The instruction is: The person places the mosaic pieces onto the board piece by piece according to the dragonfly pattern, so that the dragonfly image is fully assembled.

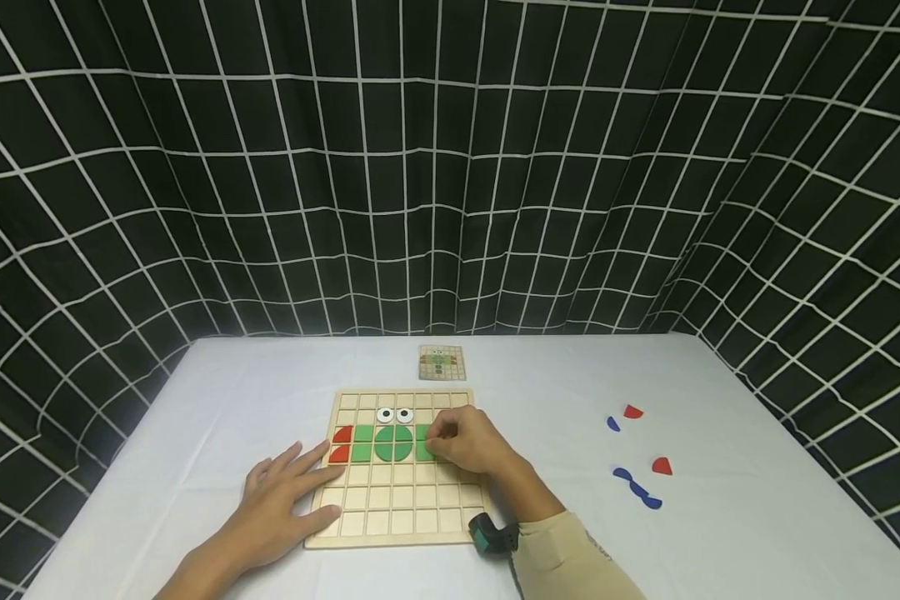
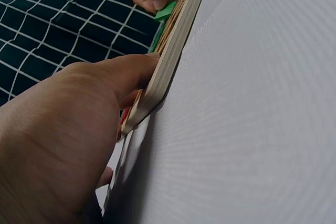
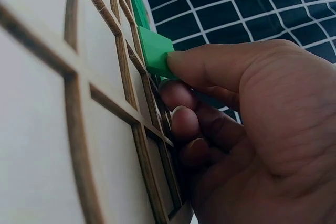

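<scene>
A wooden grid board (image 1: 377, 522) lies on the table. My right hand (image 1: 476, 442) pinches a green square tile (image 3: 154, 51) between thumb and fingers; in the right wrist view the tile stands at an angle against the grid. My left hand (image 1: 273, 508) has its fingers spread, with fingertips and thumb resting on the board's left edge. On the board sit two white eye pieces (image 1: 386, 414), a green circle (image 1: 393, 443) of quarter pieces, green squares (image 1: 362, 433) on its left, and two red quarter pieces (image 1: 339, 454) beside my left fingertips.
A small picture card (image 1: 442, 363) with a similar figure lies behind the board. To the right are two loose red pieces (image 1: 662, 466) and several blue pieces (image 1: 651, 502) on the white tablecloth (image 1: 555, 392). A black grid curtain (image 1: 390, 183) surrounds the table.
</scene>
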`<state>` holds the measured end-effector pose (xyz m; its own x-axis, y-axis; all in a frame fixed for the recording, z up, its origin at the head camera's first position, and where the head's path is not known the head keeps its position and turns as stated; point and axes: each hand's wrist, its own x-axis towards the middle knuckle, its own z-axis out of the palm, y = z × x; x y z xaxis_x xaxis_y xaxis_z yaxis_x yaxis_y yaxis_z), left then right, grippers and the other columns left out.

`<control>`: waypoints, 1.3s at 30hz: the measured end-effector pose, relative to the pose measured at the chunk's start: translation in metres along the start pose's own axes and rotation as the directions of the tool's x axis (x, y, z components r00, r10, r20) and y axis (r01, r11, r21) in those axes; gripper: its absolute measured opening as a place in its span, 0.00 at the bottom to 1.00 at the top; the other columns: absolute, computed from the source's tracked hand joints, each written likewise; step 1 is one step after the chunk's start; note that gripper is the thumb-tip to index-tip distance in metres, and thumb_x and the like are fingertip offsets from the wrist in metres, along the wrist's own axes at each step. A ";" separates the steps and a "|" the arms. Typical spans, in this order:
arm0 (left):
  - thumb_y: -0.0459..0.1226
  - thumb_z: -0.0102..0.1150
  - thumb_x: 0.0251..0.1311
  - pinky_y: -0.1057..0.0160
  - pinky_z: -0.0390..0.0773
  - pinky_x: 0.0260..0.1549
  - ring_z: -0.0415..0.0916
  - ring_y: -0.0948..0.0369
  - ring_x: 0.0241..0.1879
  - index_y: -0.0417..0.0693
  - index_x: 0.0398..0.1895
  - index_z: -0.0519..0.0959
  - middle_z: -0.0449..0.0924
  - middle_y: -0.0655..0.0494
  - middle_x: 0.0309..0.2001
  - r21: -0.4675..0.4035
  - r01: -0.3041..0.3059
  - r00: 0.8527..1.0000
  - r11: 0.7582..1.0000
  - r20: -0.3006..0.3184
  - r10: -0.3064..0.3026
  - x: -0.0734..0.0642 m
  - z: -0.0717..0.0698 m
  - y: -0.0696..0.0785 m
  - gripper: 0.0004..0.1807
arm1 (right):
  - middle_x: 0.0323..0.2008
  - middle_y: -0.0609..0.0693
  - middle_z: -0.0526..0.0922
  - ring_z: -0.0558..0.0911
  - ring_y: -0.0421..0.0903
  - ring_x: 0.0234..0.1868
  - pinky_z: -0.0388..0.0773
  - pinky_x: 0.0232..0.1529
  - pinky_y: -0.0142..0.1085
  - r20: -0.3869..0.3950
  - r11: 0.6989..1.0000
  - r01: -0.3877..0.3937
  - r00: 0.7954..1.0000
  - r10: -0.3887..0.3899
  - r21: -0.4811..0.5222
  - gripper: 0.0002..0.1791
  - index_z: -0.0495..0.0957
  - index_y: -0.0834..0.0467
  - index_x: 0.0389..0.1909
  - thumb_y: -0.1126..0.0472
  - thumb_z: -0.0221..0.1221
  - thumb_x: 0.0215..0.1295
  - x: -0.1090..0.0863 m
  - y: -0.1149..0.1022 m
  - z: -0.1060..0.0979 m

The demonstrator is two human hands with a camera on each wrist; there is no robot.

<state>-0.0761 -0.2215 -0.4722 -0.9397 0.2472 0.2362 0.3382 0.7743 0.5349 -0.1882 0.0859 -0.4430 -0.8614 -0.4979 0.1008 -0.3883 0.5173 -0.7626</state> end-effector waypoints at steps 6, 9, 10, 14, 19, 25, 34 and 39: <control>0.51 0.74 0.65 0.25 0.48 0.69 0.58 0.33 0.78 0.51 0.64 0.88 0.73 0.48 0.77 -0.011 0.004 1.000 1.000 -0.001 -0.004 0.000 -0.001 0.001 0.27 | 0.28 0.41 0.84 0.79 0.40 0.31 0.79 0.36 0.35 -0.027 1.000 0.011 1.000 -0.011 0.006 0.05 0.88 0.60 0.32 0.71 0.69 0.68 0.000 -0.002 -0.004; 0.51 0.74 0.65 0.25 0.48 0.69 0.58 0.33 0.78 0.52 0.64 0.88 0.73 0.48 0.77 -0.020 0.008 1.000 1.000 0.001 -0.008 0.000 -0.001 0.001 0.27 | 0.28 0.42 0.84 0.79 0.40 0.32 0.79 0.36 0.36 -0.053 0.999 0.029 0.998 -0.027 0.044 0.04 0.88 0.62 0.33 0.71 0.69 0.69 -0.001 -0.005 -0.012; 0.51 0.74 0.65 0.25 0.47 0.69 0.57 0.33 0.78 0.52 0.64 0.88 0.73 0.48 0.77 -0.022 0.010 1.000 1.000 0.002 -0.010 0.000 -0.001 0.001 0.27 | 0.28 0.42 0.84 0.79 0.41 0.32 0.79 0.36 0.36 -0.064 0.997 0.039 0.997 -0.035 0.059 0.04 0.88 0.61 0.33 0.70 0.68 0.69 -0.001 -0.008 -0.016; 0.52 0.74 0.65 0.24 0.47 0.69 0.57 0.32 0.78 0.51 0.64 0.88 0.72 0.48 0.77 -0.025 0.012 1.000 1.000 0.000 -0.012 0.000 -0.001 0.002 0.27 | 0.29 0.43 0.84 0.80 0.44 0.33 0.80 0.38 0.40 -0.129 0.992 0.085 0.989 -0.073 0.096 0.03 0.88 0.62 0.35 0.69 0.67 0.70 -0.007 -0.024 -0.038; 0.52 0.74 0.65 0.24 0.47 0.69 0.57 0.32 0.79 0.51 0.64 0.88 0.73 0.49 0.77 -0.017 0.013 1.000 1.000 0.000 -0.013 -0.001 -0.001 0.002 0.27 | 0.32 0.44 0.86 0.80 0.46 0.34 0.79 0.38 0.41 -0.250 0.980 0.194 0.952 -0.178 0.041 0.04 0.89 0.61 0.36 0.71 0.68 0.69 -0.026 -0.046 -0.070; 0.53 0.74 0.65 0.23 0.47 0.69 0.58 0.33 0.78 0.53 0.64 0.88 0.72 0.49 0.77 -0.012 0.014 1.000 1.000 0.010 -0.014 0.000 0.000 0.001 0.27 | 0.33 0.41 0.86 0.78 0.45 0.34 0.75 0.37 0.37 -0.352 0.958 0.285 0.893 -0.281 -0.044 0.09 0.90 0.58 0.36 0.75 0.69 0.66 -0.053 -0.054 -0.104; 0.54 0.74 0.65 0.23 0.48 0.69 0.58 0.33 0.79 0.54 0.65 0.88 0.72 0.50 0.78 -0.007 0.019 1.000 1.000 0.018 -0.019 0.000 0.002 0.000 0.28 | 0.38 0.49 0.87 0.78 0.42 0.39 0.73 0.39 0.31 -0.416 0.915 0.358 0.815 -0.404 -0.187 0.12 0.89 0.59 0.41 0.78 0.69 0.64 -0.078 -0.032 -0.150; 0.54 0.73 0.66 0.23 0.47 0.69 0.57 0.33 0.79 0.54 0.65 0.87 0.71 0.50 0.78 -0.004 0.031 0.999 1.000 0.031 -0.031 0.001 0.000 0.001 0.28 | 0.38 0.48 0.85 0.76 0.40 0.41 0.72 0.40 0.27 -0.519 0.952 0.239 0.798 -0.305 -0.192 0.10 0.88 0.66 0.45 0.79 0.68 0.66 -0.086 -0.002 -0.174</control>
<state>-0.0766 -0.2206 -0.4720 -0.9508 0.2414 0.1943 0.3092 0.7791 0.5454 -0.1702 0.2490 -0.3385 -0.7391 -0.1937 0.6451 -0.6383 0.5071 -0.5791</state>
